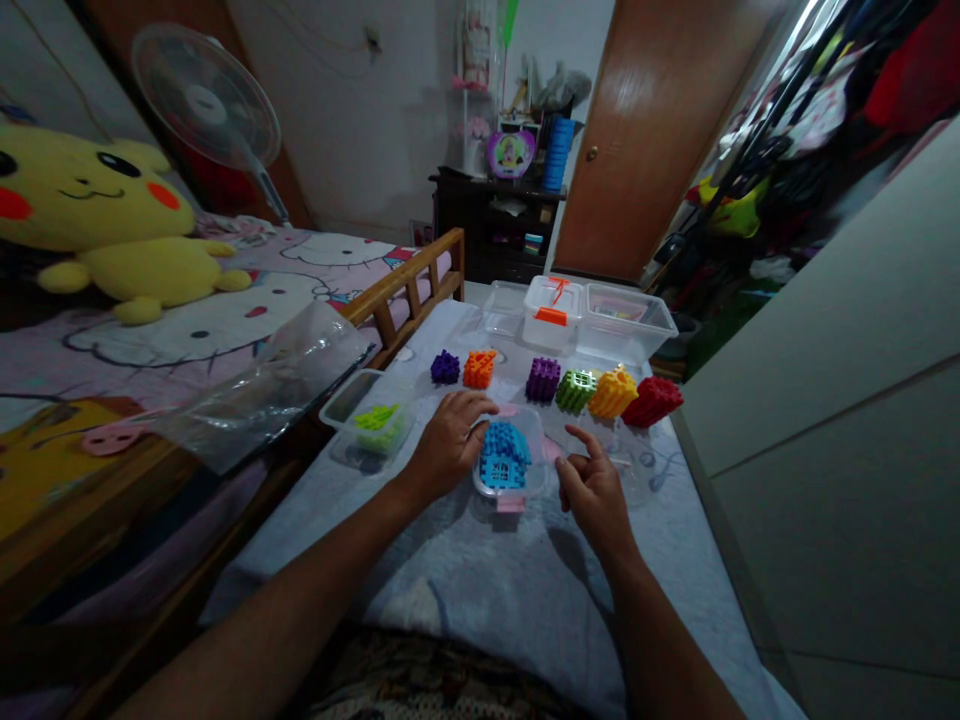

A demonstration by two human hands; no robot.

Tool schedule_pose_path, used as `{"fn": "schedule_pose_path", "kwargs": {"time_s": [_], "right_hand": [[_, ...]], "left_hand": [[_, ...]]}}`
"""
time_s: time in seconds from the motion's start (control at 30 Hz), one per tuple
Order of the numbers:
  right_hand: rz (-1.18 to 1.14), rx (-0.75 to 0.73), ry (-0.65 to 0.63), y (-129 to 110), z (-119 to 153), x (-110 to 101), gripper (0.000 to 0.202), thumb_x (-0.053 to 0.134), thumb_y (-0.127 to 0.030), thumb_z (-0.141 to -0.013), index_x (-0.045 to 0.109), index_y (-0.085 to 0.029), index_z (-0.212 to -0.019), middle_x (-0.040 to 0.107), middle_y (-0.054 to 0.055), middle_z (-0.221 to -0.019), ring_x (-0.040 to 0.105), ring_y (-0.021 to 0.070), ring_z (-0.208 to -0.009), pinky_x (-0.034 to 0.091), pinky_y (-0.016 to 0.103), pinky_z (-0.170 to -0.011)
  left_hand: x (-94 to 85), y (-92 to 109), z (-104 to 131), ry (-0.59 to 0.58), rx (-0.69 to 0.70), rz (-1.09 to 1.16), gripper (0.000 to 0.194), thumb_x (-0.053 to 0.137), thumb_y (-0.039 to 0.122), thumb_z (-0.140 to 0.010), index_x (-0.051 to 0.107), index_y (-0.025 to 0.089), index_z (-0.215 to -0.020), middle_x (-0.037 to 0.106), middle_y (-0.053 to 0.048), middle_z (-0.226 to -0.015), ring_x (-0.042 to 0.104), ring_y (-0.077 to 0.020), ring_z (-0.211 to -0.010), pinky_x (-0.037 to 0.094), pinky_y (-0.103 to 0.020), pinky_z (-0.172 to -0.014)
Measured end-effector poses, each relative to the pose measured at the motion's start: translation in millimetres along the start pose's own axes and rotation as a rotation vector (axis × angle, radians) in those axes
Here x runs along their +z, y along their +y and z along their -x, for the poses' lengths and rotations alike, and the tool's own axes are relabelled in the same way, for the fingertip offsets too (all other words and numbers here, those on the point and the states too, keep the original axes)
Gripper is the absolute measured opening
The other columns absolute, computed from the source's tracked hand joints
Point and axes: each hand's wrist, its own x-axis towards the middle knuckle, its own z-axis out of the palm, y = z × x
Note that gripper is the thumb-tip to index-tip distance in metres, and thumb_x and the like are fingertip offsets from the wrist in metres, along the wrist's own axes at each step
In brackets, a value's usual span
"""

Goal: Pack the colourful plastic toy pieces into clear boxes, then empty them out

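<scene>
Blue interlocking pieces lie in a small clear container with pink clips. At its left rim is my left hand, fingers bent loosely, with nothing visible held. My right hand hovers right of the container, index finger extended and the others curled, holding nothing visible. Behind them stand bundles of pieces: dark purple, orange, purple, green, yellow and red. Lime pieces are in an open clear box at the left.
Clear boxes, one with orange clips, stand at the table's far end. A wooden bed rail and a plastic bag border the left side. A white cabinet rises on the right.
</scene>
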Motion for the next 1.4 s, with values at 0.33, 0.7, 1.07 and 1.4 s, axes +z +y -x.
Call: {"fn": "schedule_pose_path", "kwargs": {"time_s": [0.33, 0.7, 1.07, 1.4], "right_hand": [[0.611, -0.158, 0.298, 18, -28, -70, 0.025, 0.051, -0.025, -0.076, 0.07, -0.017, -0.091, 0.066, 0.005, -0.079, 0.06, 0.0201, -0.072, 0.046, 0.032, -0.072], [1.084, -0.141, 0.133, 55, -34, -80, 0.02, 0.06, -0.015, -0.075, 0.077, -0.022, -0.083, 0.069, 0.012, -0.096, 0.058, 0.027, -0.088, 0.039, 0.036, -0.072], [0.562, -0.415, 0.299, 32, -34, -78, 0.023, 0.052, -0.026, -0.084, 0.075, -0.023, -0.086, 0.068, 0.009, -0.102, 0.06, 0.0261, -0.099, 0.043, 0.045, -0.094], [0.331, -0.565, 0.306, 7, -20, -34, 0.023, 0.054, -0.025, -0.093, 0.077, -0.026, -0.098, 0.061, 0.006, -0.1, 0.058, 0.0229, -0.099, 0.047, 0.043, -0.091]], "left_hand": [[37.4, -6, 33, 0.213, -0.465, 0.458, 0.039, 0.051, 0.041, -0.094, 0.053, 0.021, -0.127, 0.056, -0.011, -0.127, 0.056, -0.0233, -0.111, 0.048, -0.039, -0.093], [42.1, -8, 31, 0.23, -0.502, 0.59, 0.04, 0.055, 0.039, -0.09, 0.052, 0.021, -0.125, 0.058, -0.011, -0.128, 0.056, -0.0223, -0.115, 0.048, -0.037, -0.095], [39.8, -17, 28, 0.221, -0.621, 0.751, 0.038, 0.062, 0.037, -0.084, 0.061, 0.017, -0.116, 0.059, 0.0, -0.09, 0.059, -0.0127, -0.08, 0.048, -0.027, -0.079], [44.1, -21, 21, 0.179, -0.656, 0.961, 0.047, 0.076, 0.039, -0.075, 0.067, 0.014, -0.114, 0.062, 0.0, -0.087, 0.059, -0.0121, -0.078, 0.047, -0.025, -0.074]]}}
